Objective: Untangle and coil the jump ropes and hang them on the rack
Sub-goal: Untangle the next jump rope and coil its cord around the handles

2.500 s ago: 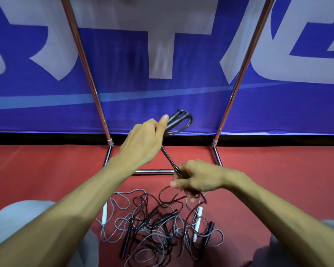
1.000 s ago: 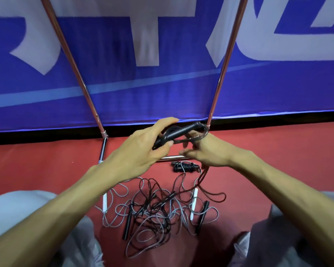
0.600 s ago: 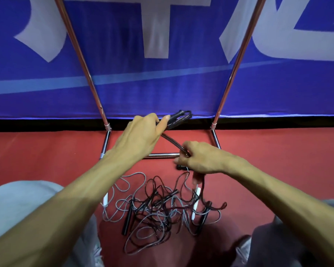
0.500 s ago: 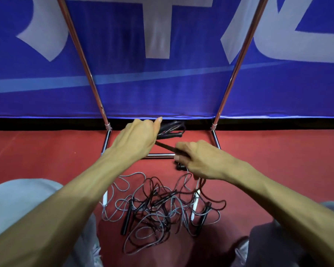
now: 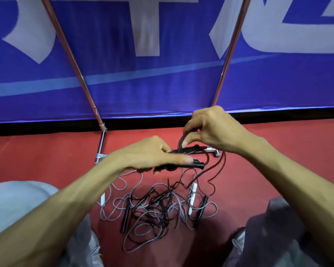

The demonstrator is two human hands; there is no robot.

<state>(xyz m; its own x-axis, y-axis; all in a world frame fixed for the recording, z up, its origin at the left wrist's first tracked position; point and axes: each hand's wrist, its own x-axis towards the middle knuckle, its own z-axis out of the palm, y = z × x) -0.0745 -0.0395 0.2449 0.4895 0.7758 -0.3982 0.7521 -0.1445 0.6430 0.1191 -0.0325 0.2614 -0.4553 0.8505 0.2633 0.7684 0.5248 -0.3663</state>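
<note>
Winding called for steady tension: left grip (image 5: 152, 157) clasped the black rope handles (image 5: 193, 165); right grip (image 5: 210, 130) pinched the thin black cord (image 5: 180, 145).

A blue banner (image 5: 162, 93) with large white letters (image 5: 147, 26) and a pale blue stripe (image 5: 46, 82) stands along the far edge of the red floor (image 5: 37, 151); a black strip (image 5: 46, 127) runs beneath it.
</note>
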